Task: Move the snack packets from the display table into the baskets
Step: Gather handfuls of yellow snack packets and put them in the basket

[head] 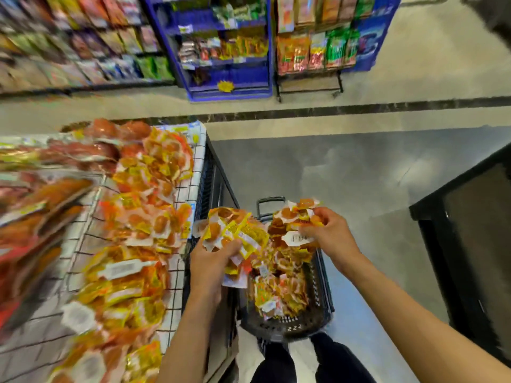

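Hands loaded: left hand, fingers clamped round a clutch of snack packets, right hand pinching a second clutch, both straight above the half-full black basket at lower centre, beside the table at left

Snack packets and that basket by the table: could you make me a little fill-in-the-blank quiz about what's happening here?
1. The dark basket stands on the grey ____.
2. The left hand and right hand each hold a bunch of snack ____ above it.
3. The display table is on the person's ____ side.
Missing words: floor; packets; left.
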